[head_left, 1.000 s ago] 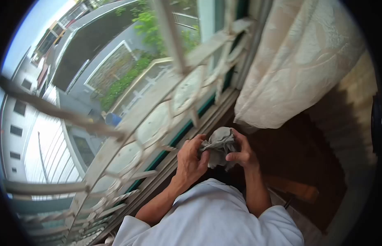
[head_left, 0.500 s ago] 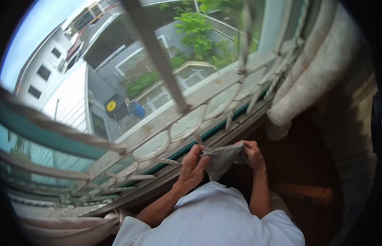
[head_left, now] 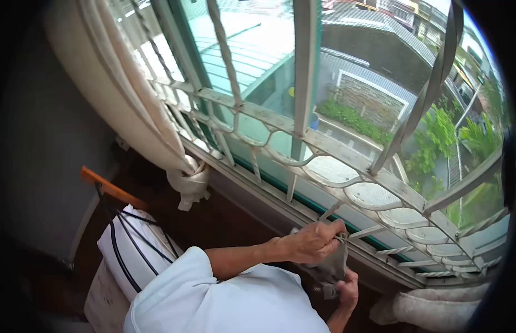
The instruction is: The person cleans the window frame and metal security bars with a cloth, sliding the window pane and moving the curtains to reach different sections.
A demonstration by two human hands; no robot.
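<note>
A limp grey cloth (head_left: 331,267) hangs between my two hands, just short of the window sill. My left hand (head_left: 312,243) is closed in a fist on its upper edge, close to the grille bars. Lower down and to the right, my right hand (head_left: 349,287) pinches the cloth's side, with the thumb lying on top. Part of the cloth is hidden behind my left hand and forearm.
A whitish metal grille (head_left: 324,155) with twisted bars runs across the sliding window. One knotted curtain (head_left: 188,180) hangs at left, another bundled curtain (head_left: 435,308) at lower right. A folding chair (head_left: 122,247) with white fabric stands left of me.
My view has swung to the left, bringing the chair and left curtain into sight. My left hand has come across and above my right; both keep hold of the cloth.
</note>
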